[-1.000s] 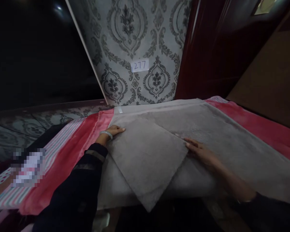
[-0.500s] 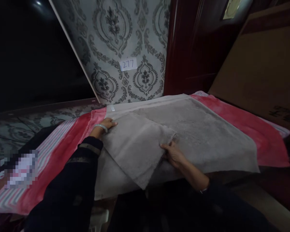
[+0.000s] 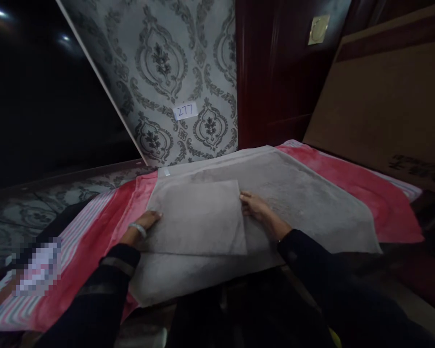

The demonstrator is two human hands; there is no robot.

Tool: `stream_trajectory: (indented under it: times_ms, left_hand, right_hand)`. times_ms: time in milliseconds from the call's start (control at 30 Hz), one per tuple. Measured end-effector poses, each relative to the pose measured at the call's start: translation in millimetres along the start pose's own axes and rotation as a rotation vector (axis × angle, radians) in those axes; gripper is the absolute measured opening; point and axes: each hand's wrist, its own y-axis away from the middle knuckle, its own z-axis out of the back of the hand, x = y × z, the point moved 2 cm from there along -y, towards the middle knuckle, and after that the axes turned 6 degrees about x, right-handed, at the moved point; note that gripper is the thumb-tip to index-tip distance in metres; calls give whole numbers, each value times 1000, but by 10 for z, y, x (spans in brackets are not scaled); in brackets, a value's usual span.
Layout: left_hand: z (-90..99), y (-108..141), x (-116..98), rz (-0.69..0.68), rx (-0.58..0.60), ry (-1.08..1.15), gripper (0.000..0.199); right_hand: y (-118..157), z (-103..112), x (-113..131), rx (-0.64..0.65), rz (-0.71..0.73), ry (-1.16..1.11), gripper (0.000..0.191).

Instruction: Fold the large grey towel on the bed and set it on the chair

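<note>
Cloth likely soft, light; hold side edges. Your left hand at its left, right hand opposite; can't tell whether pinching.

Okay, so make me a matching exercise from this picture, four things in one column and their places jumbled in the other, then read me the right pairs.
Things
1. left hand
2. right hand
3. smaller grey cloth
4. paper marked 277

Places
A. on the patterned wall
B. at the right edge of the smaller grey cloth
C. lying flat over the larger grey cloth
D. at the left edge of the smaller grey cloth

Right pairs: 1-D, 2-B, 3-C, 4-A
</note>
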Motion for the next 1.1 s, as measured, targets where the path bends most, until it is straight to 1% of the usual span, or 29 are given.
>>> stream_trajectory:
  times_ms: [67,133,233,400,533,667,733,867,933,1000,1100]
  left_hand:
    - [-184,17,73,47,6,14,41]
    - [-273,-5,129,87,-1,30,37]
    - [-318,-56,168,138,-25,47,31]
    - [-382,-57,191,197,-123,61,31]
    - [-390,-51,222,233,-144,87,26]
    - [-375,-65,259,250,-154,127,25]
    - [-383,-63,275,244,-156,149,25]
    - [-403,-59,286,226,-149,177,24]
    - [-401,-73,276,203,-130,188,24]
    - [-390,-99,260,179,-109,196,24]
    - [-364,-134,240,158,-95,203,24]
  right_hand:
    - [21,64,-193,10,-28,-24,25]
    - [51,128,-286,37,-39,-42,21]
    - [78,191,-311,82,-47,-46,20]
    - [46,198,-332,93,-27,-32,22]
    - [-7,162,-348,77,-57,2,19]
    - [-9,142,-322,84,-76,39,26]
    - [-2,135,-304,100,-93,63,27]
    - [-16,103,-264,146,-159,142,13]
    - [-39,79,-247,159,-185,193,10]
    - [-65,54,-241,147,-188,242,12]
    - [-102,21,-266,98,-155,307,16]
